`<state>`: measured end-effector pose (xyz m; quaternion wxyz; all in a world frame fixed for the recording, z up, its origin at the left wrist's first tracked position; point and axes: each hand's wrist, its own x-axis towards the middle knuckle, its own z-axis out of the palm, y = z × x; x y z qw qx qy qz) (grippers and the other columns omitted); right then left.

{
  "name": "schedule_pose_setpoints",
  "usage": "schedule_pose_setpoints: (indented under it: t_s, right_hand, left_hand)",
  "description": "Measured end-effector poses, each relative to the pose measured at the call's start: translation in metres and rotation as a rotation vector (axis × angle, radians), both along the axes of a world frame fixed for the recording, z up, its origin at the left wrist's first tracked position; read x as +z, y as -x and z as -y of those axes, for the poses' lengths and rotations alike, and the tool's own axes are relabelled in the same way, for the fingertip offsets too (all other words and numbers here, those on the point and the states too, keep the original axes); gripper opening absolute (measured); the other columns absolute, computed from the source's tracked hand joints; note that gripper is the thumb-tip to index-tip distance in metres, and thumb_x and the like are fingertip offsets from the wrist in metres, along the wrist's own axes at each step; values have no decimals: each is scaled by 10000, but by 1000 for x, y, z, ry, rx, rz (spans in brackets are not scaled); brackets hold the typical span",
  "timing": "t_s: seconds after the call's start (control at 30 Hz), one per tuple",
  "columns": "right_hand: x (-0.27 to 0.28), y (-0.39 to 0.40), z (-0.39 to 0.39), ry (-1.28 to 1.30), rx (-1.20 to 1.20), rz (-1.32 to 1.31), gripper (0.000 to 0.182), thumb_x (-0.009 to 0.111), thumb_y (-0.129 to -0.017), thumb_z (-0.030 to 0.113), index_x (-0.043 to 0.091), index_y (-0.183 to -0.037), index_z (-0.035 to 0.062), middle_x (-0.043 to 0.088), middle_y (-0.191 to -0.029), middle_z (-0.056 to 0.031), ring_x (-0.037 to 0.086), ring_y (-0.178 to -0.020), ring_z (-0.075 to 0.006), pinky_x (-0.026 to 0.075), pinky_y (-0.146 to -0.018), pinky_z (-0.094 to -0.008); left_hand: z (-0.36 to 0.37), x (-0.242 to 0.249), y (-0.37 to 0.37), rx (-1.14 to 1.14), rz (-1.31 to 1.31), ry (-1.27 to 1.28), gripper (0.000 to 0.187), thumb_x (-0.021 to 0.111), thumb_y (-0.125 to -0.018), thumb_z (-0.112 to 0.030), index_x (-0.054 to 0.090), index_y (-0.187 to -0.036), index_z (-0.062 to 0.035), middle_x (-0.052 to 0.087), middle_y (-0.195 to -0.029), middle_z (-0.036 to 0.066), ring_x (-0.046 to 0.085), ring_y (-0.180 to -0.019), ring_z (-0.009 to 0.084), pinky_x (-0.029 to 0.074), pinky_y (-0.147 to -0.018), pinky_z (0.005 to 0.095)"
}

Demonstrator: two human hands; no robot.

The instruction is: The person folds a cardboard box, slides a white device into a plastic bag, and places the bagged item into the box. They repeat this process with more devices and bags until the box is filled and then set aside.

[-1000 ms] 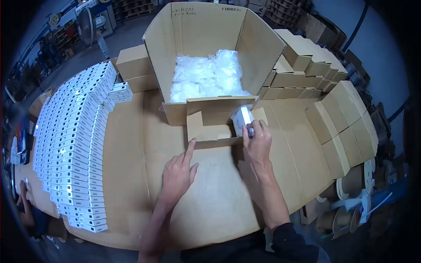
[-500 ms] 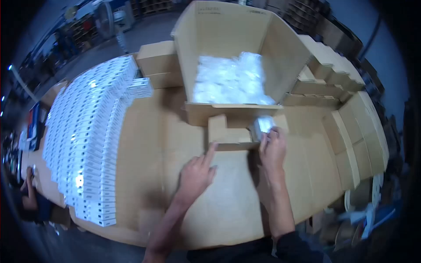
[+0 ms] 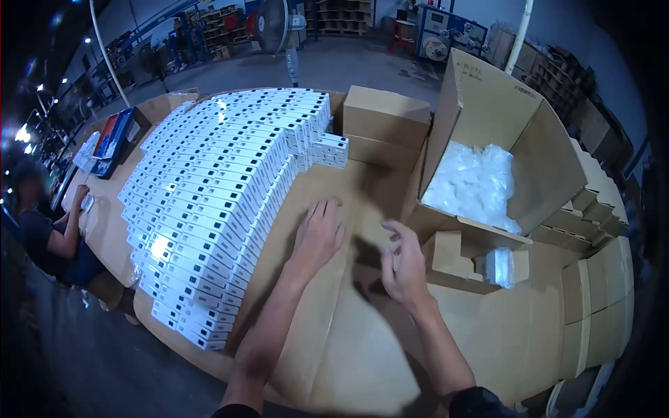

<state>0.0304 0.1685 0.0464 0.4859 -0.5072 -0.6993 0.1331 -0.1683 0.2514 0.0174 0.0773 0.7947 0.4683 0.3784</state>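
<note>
My left hand point(image 3: 320, 235) hovers over the cardboard-covered table, its fingers stretched out and nothing in them. It is nearest to the long rows of small white boxes point(image 3: 230, 188), which are stacked on the left. Between the left hand and the small carton, my right hand point(image 3: 405, 265) is raised with its fingers apart and holds nothing. To its right stands the open small carton point(image 3: 456, 280). A clear-wrapped pack point(image 3: 499, 267) sits upright in the carton's right end. Behind it, a large open carton point(image 3: 564, 157) contains many clear plastic bags point(image 3: 472, 182).
A closed brown box point(image 3: 387, 115) stands at the back. Folded cardboard pieces point(image 3: 599, 299) line the right edge. At the far left another person point(image 3: 59, 233) sits at a table near a blue and red box point(image 3: 115, 143). A fan point(image 3: 272, 26) stands beyond the table.
My view has turned left. My right hand has let go of the wrapped pack, leaving it in the small carton. Both hands have moved left, toward the rows of white boxes.
</note>
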Motion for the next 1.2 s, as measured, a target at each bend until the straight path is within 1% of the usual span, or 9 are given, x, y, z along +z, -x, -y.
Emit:
schedule_pose_setpoints:
  t_s: [0.2, 0.37, 0.57, 0.7, 0.8, 0.9, 0.97, 1.07, 1.2]
  right_hand:
    - [-27, 43, -174, -40, 42, 148, 588, 531, -871, -55, 356, -1429, 7, 596, -1285, -295, 560, -1143, -490, 455, -1005, -537]
    - [-41, 55, -248, 24, 20, 191, 674, 542, -827, -55, 291, -1451, -10, 601, -1299, -309, 547, -1179, -505, 429, -1046, -524]
    - [-50, 52, -259, -29, 62, 208, 725, 560, -802, -71, 278, -1467, -13, 595, -1292, -331, 539, -1189, -519, 425, -1050, -524]
    - [-44, 55, -255, 67, 33, 179, 743, 547, -796, -92, 275, -1483, -15, 594, -1278, -333, 534, -1217, -510, 427, -1051, -526]
    - [-29, 52, -233, -68, 31, 68, 734, 534, -800, -99, 294, -1488, -10, 598, -1282, -321, 546, -1222, -480, 415, -1063, -531]
    - [-15, 45, -197, 55, 49, -125, 708, 523, -828, -74, 320, -1498, 35, 590, -1311, -313, 581, -1177, -451, 456, -1023, -513]
    - [20, 42, -155, 350, 133, -350, 673, 568, -915, 37, 323, -1533, 143, 620, -1313, -254, 659, -1054, -336, 531, -905, -425]
    - [25, 28, -119, 413, 458, -647, 548, 639, -1025, 219, 424, -1518, 113, 629, -1235, -104, 615, -1032, -159, 527, -855, -320]
    - [71, 0, -55, 336, 561, -675, 325, 592, -1059, 176, 581, -1365, 68, 621, -1135, -45, 578, -979, -104, 509, -825, -268]
  left_hand:
    - [-117, -17, 0, 15, -119, -301, 301, 592, -900, -26, 533, -1190, 29, 538, -1392, 237, 501, -1326, 426, 466, -1078, 477]
    - [-159, -28, 1, 101, -262, -251, 565, 607, -851, 13, 478, -1401, 30, 485, -1482, 209, 410, -1443, 378, 400, -1160, 482]
    - [-158, -39, 1, 147, -199, -313, 557, 581, -876, -1, 493, -1426, 16, 531, -1399, 167, 495, -1351, 342, 455, -1080, 440]
    - [-160, -37, 3, 229, -258, -398, 434, 622, -884, -58, 614, -1315, -12, 576, -1277, 120, 563, -1192, 277, 497, -972, 405]
    - [-157, -40, 9, 213, -244, -326, 335, 634, -885, -68, 666, -1215, -20, 585, -1257, 106, 557, -1203, 286, 492, -968, 411]
    - [-126, -19, 12, 213, -103, -380, 371, 737, -795, -36, 681, -1162, -37, 587, -1247, 111, 543, -1205, 339, 477, -987, 469]
    - [-93, 5, 7, 187, 14, -389, 388, 743, -772, 15, 694, -1153, -42, 591, -1233, 120, 546, -1213, 354, 473, -1014, 486]
    - [-37, 35, -6, 132, 144, -403, 426, 749, -730, 90, 711, -1132, -45, 596, -1206, 137, 568, -1214, 372, 487, -1037, 495]
    - [32, 78, -34, -37, 164, -482, 471, 754, -708, 105, 691, -1154, -34, 586, -1227, 159, 582, -1209, 372, 529, -999, 467]
